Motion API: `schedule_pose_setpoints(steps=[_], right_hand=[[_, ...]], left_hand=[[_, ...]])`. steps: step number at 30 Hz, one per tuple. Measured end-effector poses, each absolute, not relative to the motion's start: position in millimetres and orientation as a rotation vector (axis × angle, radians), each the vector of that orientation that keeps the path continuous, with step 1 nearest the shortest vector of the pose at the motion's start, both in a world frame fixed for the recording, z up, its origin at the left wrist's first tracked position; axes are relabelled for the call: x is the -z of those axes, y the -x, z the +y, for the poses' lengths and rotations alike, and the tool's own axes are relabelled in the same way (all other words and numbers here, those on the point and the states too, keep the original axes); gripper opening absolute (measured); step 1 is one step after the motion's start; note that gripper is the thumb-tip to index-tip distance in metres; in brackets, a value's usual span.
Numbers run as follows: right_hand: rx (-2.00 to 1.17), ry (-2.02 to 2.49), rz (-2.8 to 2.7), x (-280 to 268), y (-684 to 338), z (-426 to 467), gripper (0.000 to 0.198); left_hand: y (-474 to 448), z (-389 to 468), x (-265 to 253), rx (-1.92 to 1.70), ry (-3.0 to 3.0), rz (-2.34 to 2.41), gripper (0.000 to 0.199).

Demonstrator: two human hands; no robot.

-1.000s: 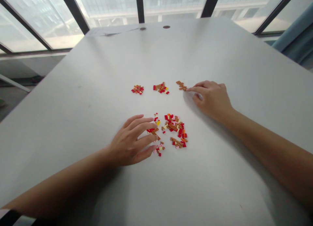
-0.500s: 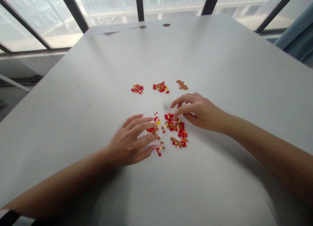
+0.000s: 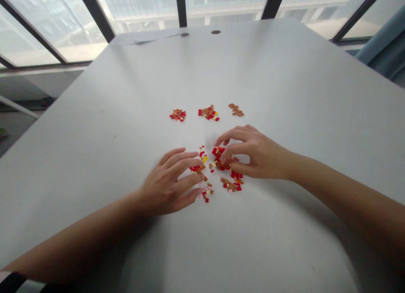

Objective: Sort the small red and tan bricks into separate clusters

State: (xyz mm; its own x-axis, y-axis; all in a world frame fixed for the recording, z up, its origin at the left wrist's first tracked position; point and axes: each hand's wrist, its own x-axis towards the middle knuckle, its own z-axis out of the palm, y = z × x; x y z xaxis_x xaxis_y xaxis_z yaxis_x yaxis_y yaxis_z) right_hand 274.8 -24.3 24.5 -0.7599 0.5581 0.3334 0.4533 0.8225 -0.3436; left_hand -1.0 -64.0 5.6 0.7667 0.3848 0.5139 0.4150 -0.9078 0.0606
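Note:
Small toy building bricks (image 3: 218, 153) in red, brown, orange and cream lie in a loose pile between my hands. Over the pile's right part is my right hand (image 3: 253, 153), its fingers bent and apart; the fingertips reach down among the bricks and hide some of them. My left hand (image 3: 172, 181) rests at the left with fingers spread, their tips over a smaller group of red, brown and yellow bricks (image 3: 198, 169). Just below those fingers sits a small cluster of pink, red and cream bricks (image 3: 207, 192). Another brown and red cluster (image 3: 230, 184) lies below my right hand.
Three separate heaps form a row farther back on the white table (image 3: 152, 82): a red-brown heap (image 3: 178, 115) at left, a mixed heap (image 3: 209, 112) in the middle, brown plates (image 3: 236, 109) at right. Two round holes and windows are at the far end.
My right hand has shifted slightly down and left, its thumb and fingers lower over the pile. My left hand has stayed in place.

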Motion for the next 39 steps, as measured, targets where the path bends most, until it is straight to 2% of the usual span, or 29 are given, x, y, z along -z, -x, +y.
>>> schedule_pose_setpoints(steps=[7, 21, 30, 39], right_hand=[[-0.155, 0.802, -2.636, -25, -271, -29, 0.015], [-0.411, 0.650, -2.724, -39, -271, -30, 0.017], [0.029, 0.919, -2.536, -12, -269, -22, 0.024], [0.068, 1.015, -2.596, -17, -276, -20, 0.011]], left_hand=[[1, -64, -5, 0.827, 2.902, -0.656, 0.014], [2, -63, -6, 0.817, 2.902, -0.651, 0.014], [3, -64, -6, 0.823, 2.918, -0.671, 0.016], [2, -64, -6, 0.826, 2.914, -0.652, 0.014]])
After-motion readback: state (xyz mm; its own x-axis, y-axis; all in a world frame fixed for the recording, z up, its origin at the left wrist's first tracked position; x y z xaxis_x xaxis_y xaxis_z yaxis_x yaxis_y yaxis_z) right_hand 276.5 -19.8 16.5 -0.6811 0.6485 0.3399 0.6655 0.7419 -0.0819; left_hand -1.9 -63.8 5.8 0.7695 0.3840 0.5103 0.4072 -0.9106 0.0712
